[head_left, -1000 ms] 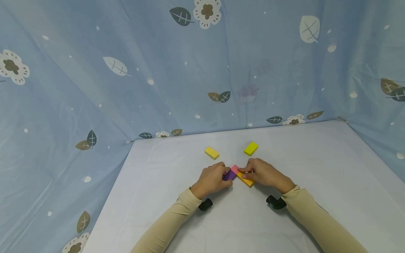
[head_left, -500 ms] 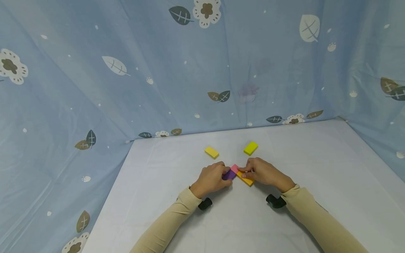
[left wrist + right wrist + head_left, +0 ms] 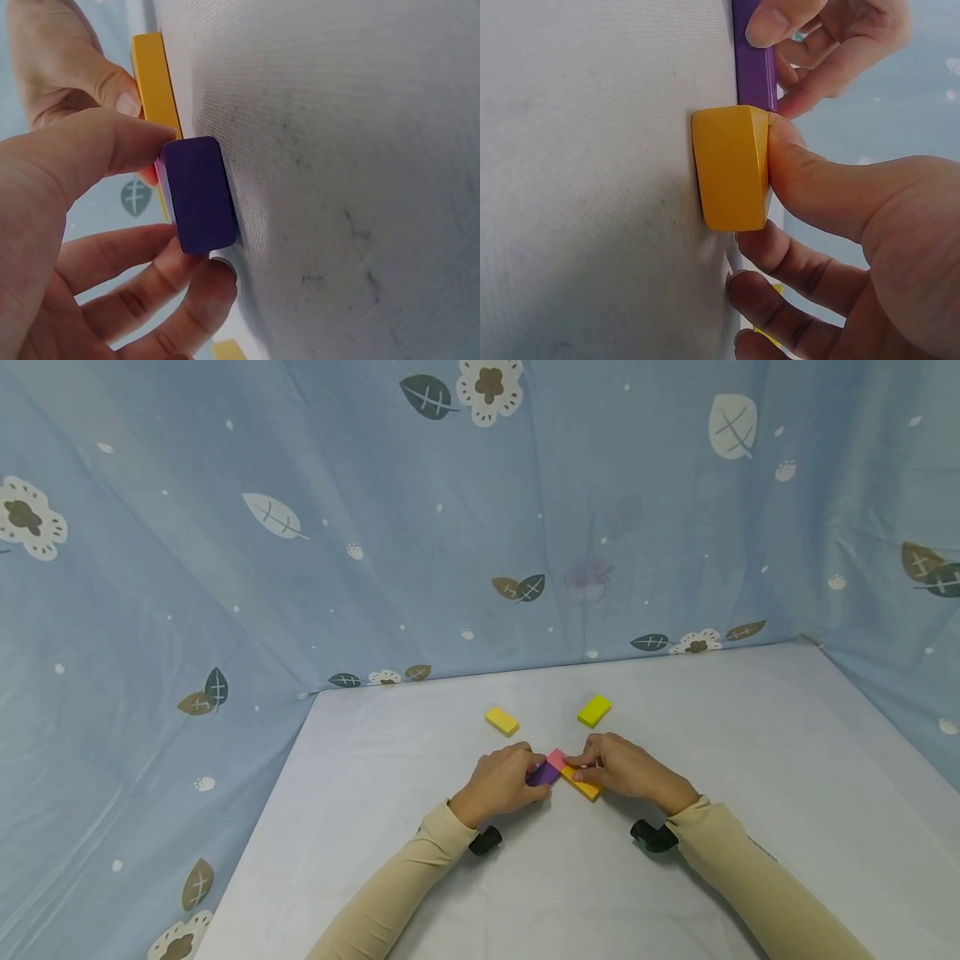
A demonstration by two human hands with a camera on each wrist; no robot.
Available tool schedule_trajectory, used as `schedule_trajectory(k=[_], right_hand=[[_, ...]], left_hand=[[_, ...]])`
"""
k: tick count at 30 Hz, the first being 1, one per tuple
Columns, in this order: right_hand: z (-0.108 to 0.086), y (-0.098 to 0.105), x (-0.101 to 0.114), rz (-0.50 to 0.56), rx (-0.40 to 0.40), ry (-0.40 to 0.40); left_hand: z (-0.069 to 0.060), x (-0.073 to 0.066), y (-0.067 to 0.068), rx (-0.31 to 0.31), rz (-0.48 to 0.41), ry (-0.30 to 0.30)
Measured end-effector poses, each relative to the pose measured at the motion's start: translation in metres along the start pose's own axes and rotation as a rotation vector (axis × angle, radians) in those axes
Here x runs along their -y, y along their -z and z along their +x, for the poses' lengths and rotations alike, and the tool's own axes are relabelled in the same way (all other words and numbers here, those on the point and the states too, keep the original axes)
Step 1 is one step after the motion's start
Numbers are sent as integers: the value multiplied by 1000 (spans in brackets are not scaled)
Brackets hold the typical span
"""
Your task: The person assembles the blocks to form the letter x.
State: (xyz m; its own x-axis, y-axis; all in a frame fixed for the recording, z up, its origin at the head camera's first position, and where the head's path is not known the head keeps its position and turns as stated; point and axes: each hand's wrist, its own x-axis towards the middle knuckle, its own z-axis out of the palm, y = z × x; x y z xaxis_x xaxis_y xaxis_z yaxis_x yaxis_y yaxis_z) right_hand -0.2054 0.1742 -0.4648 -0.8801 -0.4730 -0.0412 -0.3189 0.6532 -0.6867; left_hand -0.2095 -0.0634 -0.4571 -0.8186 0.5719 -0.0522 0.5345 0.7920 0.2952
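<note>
the purple block [image 3: 199, 195] lies on the white cloth [image 3: 570, 885] and is pinched by the left hand [image 3: 501, 781], with the thumb at one long side and the fingers at the opposite one. the orange block [image 3: 727, 169] lies on the cloth too, set at an angle to the purple one, and is held between the thumb and fingers of the right hand [image 3: 625, 768]. both grips are narrow, about a block's width. at the corner where the two blocks come together a pink block [image 3: 557, 757] is seen; how it is seated there cannot be told.

the blocks are judged to be light, stiff and hardly fragile, perhaps painted wood. the smooth faces may be a little slippery, and easily slid on cloth. they are best taken by the long sides, low down, with the ends left free. the pale yellow block [image 3: 502, 722] and the lime block [image 3: 595, 711] are left untouched beyond the hands, well apart from each other.
</note>
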Motion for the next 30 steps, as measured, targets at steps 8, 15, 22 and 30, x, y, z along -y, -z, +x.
schedule_trajectory(k=[8, 15, 22, 30], right_hand=[[0, 1, 0, 1, 3, 8], [0, 2, 0, -2, 5, 8], [-1, 2, 0, -3, 3, -1], [-2, 2, 2, -7, 2, 5]], left_hand=[[1, 2, 8, -17, 2, -23], [3, 1, 24, -34, -26, -29], [7, 4, 30, -71, -94, -56], [3, 8, 31, -114, -151, -78]])
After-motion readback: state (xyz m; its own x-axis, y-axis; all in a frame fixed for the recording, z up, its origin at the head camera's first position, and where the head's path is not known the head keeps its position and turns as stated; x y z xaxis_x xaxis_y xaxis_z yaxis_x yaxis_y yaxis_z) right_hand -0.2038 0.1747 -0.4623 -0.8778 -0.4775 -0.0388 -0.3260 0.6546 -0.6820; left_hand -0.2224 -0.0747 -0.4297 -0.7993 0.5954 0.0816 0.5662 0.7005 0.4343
